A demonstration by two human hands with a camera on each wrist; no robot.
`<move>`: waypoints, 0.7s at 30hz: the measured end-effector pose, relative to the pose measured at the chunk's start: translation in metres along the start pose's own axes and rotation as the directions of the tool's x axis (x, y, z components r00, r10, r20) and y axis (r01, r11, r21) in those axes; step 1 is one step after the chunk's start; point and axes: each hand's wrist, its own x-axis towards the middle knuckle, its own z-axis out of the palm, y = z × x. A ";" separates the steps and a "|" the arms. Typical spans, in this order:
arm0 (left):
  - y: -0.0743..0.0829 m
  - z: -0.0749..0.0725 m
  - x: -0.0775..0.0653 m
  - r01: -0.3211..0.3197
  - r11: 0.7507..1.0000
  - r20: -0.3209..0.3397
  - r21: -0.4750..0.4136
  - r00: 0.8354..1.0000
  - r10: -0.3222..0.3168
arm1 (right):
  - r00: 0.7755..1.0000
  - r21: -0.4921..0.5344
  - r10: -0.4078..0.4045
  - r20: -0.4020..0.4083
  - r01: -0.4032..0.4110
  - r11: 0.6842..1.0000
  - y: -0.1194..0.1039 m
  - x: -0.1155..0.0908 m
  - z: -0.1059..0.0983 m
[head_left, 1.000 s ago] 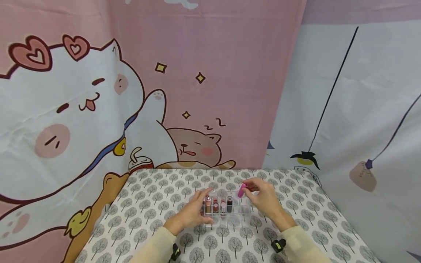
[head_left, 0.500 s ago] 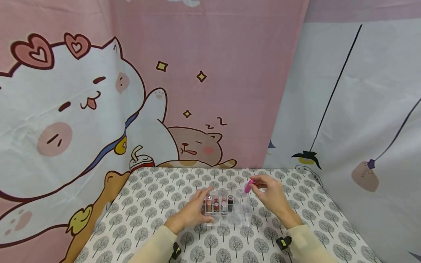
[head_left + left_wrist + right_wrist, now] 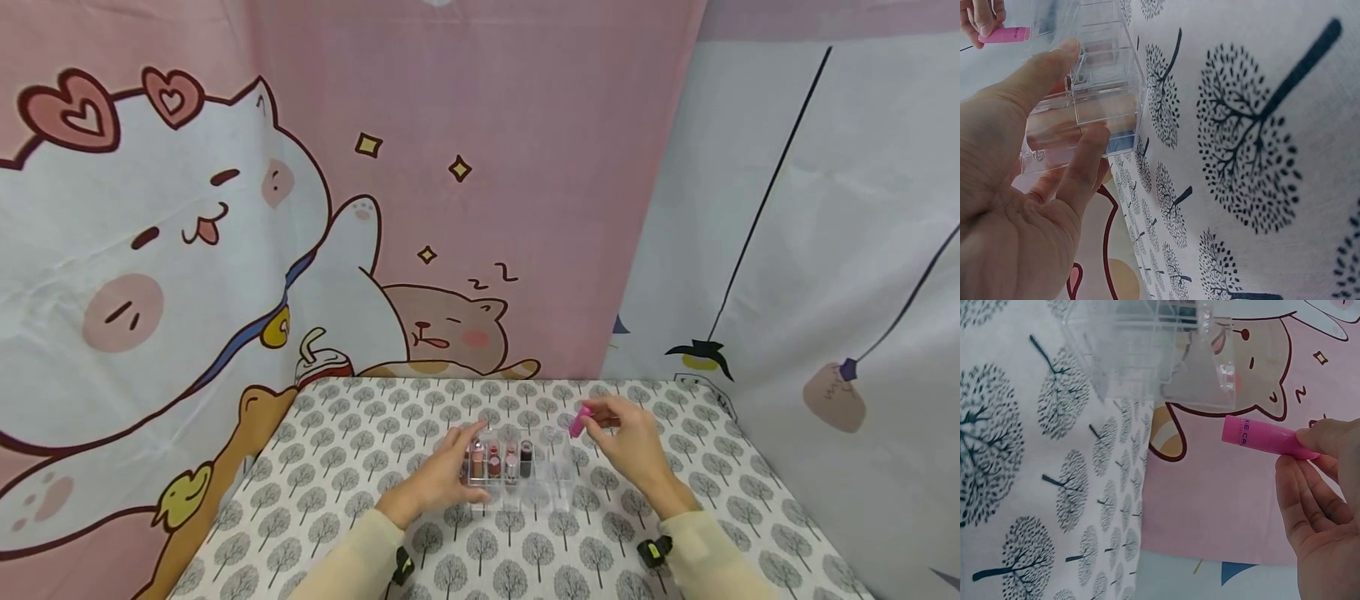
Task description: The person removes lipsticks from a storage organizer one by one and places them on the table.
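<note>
A clear plastic lipstick organizer (image 3: pixel 537 495) stands on the table; several lipsticks (image 3: pixel 494 461) in red, pinkish and dark tones fill its left compartments. My left hand (image 3: pixel 438 482) grips its left end, thumb on the near side and fingers round the far side; the left wrist view shows the thumb and fingertips against the clear walls (image 3: pixel 1105 70). Between thumb and fingertips, my right hand (image 3: pixel 633 442) pinches a bright pink lip balm tube (image 3: pixel 1263 437) with dark lettering on it. The tube is tilted, just above the organizer's right end, where the compartments hold no lipsticks.
A white cloth with grey tree prints (image 3: pixel 360 433) covers the table. Behind it hangs a pink backdrop (image 3: pixel 555 208) with cartoon cats, and a pale curtain (image 3: pixel 750 250) borders the right side. Black wrist devices (image 3: pixel 654 551) sit at both sleeves.
My right hand has moved to the right with the pink lip balm tube, from over the organizer's right part to its right end. The left hand keeps its grip on the organizer.
</note>
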 end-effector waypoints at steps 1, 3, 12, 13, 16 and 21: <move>0.000 0.000 0.000 0.005 1.000 0.001 0.000 1.000 -0.005 | 1.000 -0.005 0.001 0.000 -0.001 1.000 0.001 -0.001 0.000; 0.000 0.000 0.000 0.012 1.000 0.005 -0.002 1.000 -0.012 | 1.000 -0.016 0.004 0.002 -0.004 1.000 0.004 -0.004 0.000; 0.000 0.000 0.001 0.008 1.000 -0.005 0.008 1.000 -0.008 | 0.999 -0.040 0.046 0.029 -0.044 0.998 0.017 -0.012 0.003; 0.000 0.000 0.000 0.012 1.000 -0.006 0.009 1.000 -0.012 | 0.998 -0.041 0.047 0.032 -0.046 0.998 0.018 -0.012 0.003; 0.001 0.000 0.000 0.008 1.000 -0.008 0.004 1.000 -0.008 | 0.998 -0.035 0.053 0.042 -0.052 0.998 0.022 -0.015 0.004; 0.000 0.000 0.000 -0.006 1.000 -0.009 0.002 1.000 0.006 | 0.994 -0.029 0.086 0.066 -0.085 0.996 0.026 -0.018 0.005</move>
